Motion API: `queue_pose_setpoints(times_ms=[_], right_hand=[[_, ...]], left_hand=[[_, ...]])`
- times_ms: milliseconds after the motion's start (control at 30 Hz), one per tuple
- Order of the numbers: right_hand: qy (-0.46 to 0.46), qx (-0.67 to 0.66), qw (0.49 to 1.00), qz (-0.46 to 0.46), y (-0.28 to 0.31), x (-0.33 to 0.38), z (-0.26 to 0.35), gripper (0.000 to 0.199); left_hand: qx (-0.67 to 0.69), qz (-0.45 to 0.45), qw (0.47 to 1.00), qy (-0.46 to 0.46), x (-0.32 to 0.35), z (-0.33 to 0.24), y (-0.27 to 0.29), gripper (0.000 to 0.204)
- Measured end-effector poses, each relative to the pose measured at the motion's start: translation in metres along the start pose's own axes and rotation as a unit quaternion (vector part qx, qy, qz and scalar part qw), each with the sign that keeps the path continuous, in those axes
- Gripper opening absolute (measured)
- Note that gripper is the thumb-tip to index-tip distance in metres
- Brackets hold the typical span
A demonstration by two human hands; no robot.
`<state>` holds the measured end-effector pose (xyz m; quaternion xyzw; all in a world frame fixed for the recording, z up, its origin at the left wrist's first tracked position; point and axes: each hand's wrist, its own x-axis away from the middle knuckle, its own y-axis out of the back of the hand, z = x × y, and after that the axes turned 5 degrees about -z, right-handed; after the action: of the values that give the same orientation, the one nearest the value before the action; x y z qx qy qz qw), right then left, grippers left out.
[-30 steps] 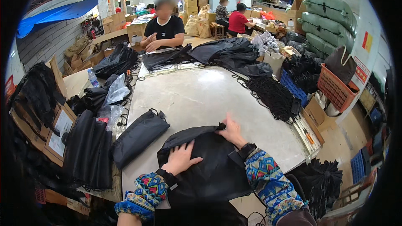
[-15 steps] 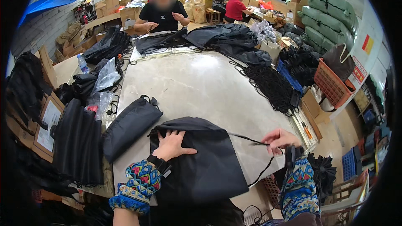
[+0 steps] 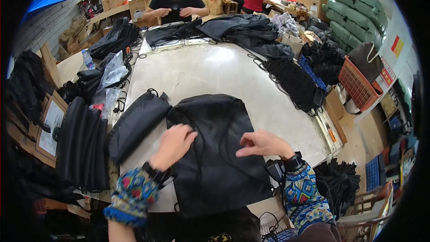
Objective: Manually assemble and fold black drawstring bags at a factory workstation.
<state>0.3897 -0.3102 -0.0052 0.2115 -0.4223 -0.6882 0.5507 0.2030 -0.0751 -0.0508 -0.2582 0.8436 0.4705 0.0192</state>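
A black drawstring bag lies flat on the pale table in front of me, its dark cords running down over its face. Over the bag's left side, my left hand has its fingers loosely bent and apart, with nothing seen in them. My right hand is at the bag's right edge, thumb and forefinger spread, holding nothing. Whether either hand touches the cloth is hard to tell. Left of the bag lies a rolled black bundle with cord at its top.
Stacked black rolls stand at the left table edge, near clear plastic bags and a bottle. Black cords are heaped at the right. Across the table a person handles something dark; orange-handled scissors lie at the right edge.
My right hand has let go of the cord and moved left to the bag. My left hand has lifted from its flat press. The bag now lies spread further up the table.
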Motion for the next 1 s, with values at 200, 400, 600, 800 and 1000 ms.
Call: queue_pose_setpoints(times_ms=[200, 400, 600, 800, 1000], right_hand=[[0.091, 0.025, 0.993, -0.064, -0.072, -0.018, 0.003, 0.04], [0.116, 0.047, 0.982, -0.14, -0.075, -0.04, 0.012, 0.027], [-0.155, -0.227, 0.89, -0.365, -0.03, -0.053, -0.049, 0.036], [-0.19, -0.39, 0.873, -0.224, -0.025, -0.089, -0.092, 0.036], [-0.14, -0.538, 0.798, -0.233, -0.026, -0.074, -0.099, 0.022]], left_hand=[[-0.037, 0.046, 0.997, -0.058, 0.082, -0.021, -0.02, 0.032], [0.052, 0.036, 0.998, 0.006, 0.054, -0.03, -0.036, 0.023], [0.187, -0.197, 0.93, 0.248, 0.017, 0.033, 0.0, 0.036], [0.254, -0.097, 0.882, 0.386, -0.009, 0.067, -0.006, 0.038], [0.461, -0.116, 0.832, 0.288, 0.0, 0.053, 0.0, 0.011]])
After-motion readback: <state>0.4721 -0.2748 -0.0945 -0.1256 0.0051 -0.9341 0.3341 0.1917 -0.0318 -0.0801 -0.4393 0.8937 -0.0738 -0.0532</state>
